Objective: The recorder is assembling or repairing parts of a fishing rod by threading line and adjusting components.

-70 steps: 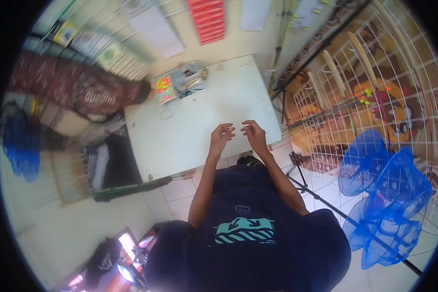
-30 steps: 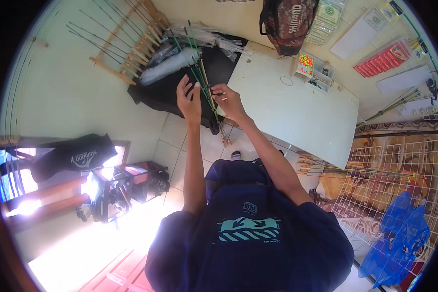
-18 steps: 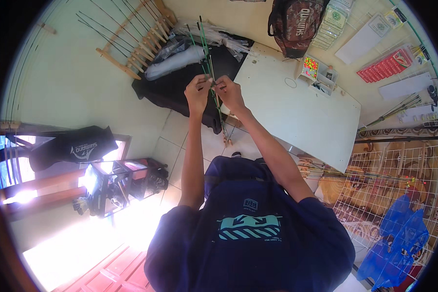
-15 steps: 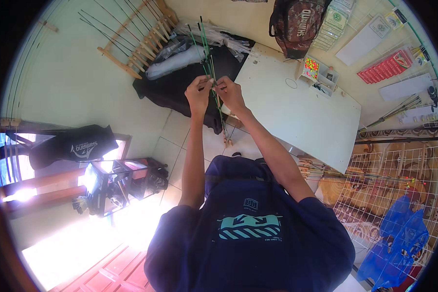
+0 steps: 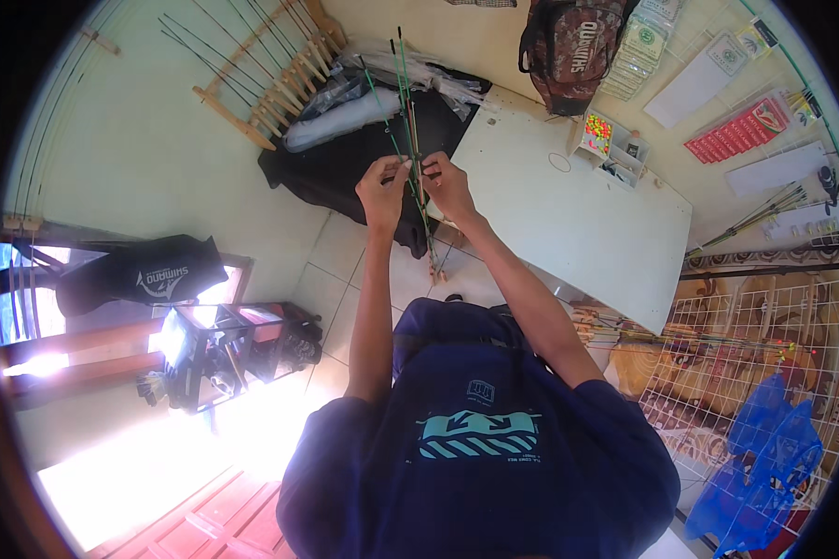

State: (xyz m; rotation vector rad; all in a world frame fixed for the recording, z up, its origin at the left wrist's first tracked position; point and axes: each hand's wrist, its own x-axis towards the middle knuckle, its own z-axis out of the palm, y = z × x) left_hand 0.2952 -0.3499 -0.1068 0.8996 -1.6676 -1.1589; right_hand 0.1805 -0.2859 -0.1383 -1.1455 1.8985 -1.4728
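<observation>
A bundle of thin green fishing rods (image 5: 410,121) stands upright in front of me, dark tips fanning apart at the top. Its pale handles (image 5: 437,276) reach down toward the floor. My left hand (image 5: 381,194) is closed in a pinch on the left side of the bundle. From the right, my right hand (image 5: 449,192) pinches the rods at the same height, thumb and fingers close together. A small dark piece shows between the fingertips; what it is I cannot make out.
A white table (image 5: 569,214) stands right of the rods, with a divided box (image 5: 626,154) at its back. Behind them, black cloth (image 5: 331,177) lies under a clear plastic-wrapped roll (image 5: 343,123). A wooden rod rack (image 5: 294,79) is at back left, a wire grid (image 5: 718,354) at right.
The rods have shifted slightly, and their tips stand wider apart. Both hands stay at the bundle, a little lower in the picture, with fingers still pinched.
</observation>
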